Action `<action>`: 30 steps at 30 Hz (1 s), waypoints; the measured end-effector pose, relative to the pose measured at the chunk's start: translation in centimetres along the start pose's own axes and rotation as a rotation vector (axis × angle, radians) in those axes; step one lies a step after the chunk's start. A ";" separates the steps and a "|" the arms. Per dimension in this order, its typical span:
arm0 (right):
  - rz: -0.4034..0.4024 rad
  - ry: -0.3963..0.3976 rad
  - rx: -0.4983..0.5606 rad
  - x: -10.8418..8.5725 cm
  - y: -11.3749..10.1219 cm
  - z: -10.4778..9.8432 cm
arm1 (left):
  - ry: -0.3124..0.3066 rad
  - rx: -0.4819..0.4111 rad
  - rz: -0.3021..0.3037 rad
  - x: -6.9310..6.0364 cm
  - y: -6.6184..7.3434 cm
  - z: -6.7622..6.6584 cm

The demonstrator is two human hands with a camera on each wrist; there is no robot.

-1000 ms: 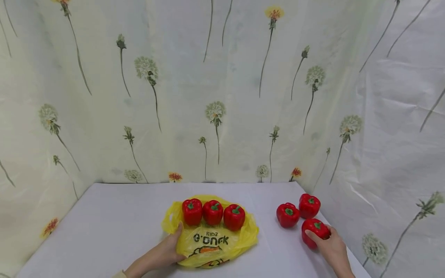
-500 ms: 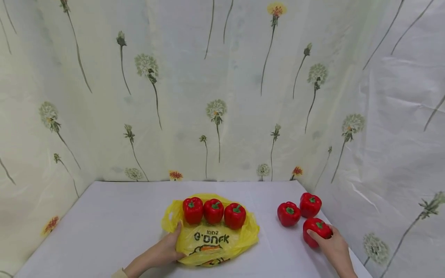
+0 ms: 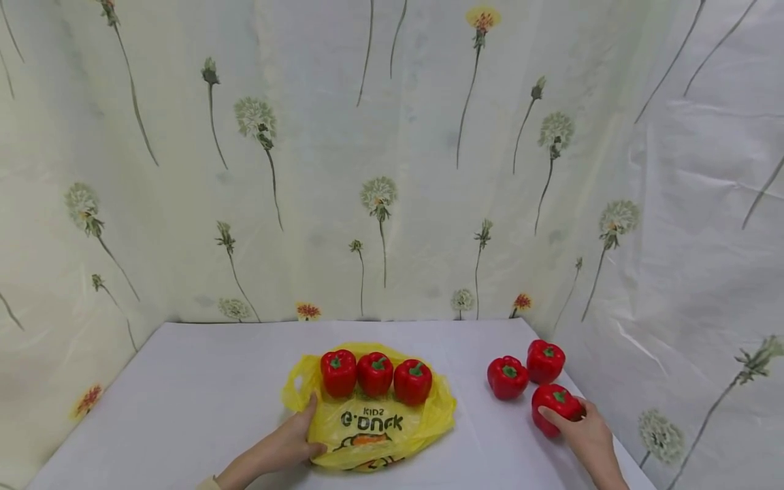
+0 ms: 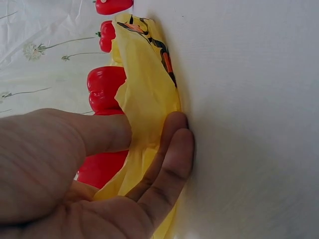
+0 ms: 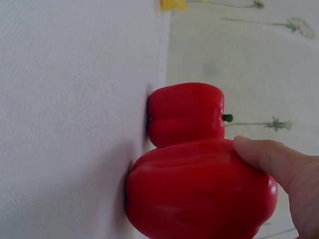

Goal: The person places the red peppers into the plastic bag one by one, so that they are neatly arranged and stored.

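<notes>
A yellow plastic bag [image 3: 361, 435] with printed lettering lies flat near the middle of the table, and three red bell peppers [image 3: 375, 374] stand in a row on its far part. My left hand [image 3: 290, 439] pinches the bag's left edge between thumb and fingers; the left wrist view shows the thin yellow film [image 4: 144, 84] between them. At the right, my right hand [image 3: 584, 435] grips a red bell pepper [image 5: 199, 191], thumb on its top near the green stem. The pepper appears to rest on the table. Its far side is hidden from the right wrist view.
Two more red bell peppers, one nearer the middle [image 3: 507, 378] and one near the right edge [image 3: 545, 361], stand just beyond the gripped one. The white table [image 3: 202, 388] meets a flower-printed curtain [image 3: 318, 170] at the back and right.
Hands, bag and peppers hold nearly the same places throughout. Only a slight shift of the whole head view shows.
</notes>
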State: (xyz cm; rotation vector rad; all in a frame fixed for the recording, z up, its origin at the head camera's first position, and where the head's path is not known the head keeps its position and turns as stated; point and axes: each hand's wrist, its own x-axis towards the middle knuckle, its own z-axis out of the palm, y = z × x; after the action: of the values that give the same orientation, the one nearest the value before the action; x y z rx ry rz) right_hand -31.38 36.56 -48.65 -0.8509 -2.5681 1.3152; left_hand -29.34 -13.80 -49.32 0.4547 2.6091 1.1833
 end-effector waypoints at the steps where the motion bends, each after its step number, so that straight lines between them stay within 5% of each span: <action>1: 0.005 -0.001 0.002 0.1 0.0 0.0 | 0.001 0.001 -0.002 0.0 0.0 0.0; 30: -0.082 -0.052 -0.064 -2.3 -3.0 -1.4 | -0.010 -0.017 0.038 -0.1 0.0 -0.1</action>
State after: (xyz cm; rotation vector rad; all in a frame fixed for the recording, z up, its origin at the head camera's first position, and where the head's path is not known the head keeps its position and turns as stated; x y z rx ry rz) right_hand -30.24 34.93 -45.17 -0.7226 -2.6679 1.2547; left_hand -29.24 -13.92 -49.26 0.5071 2.5907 1.2114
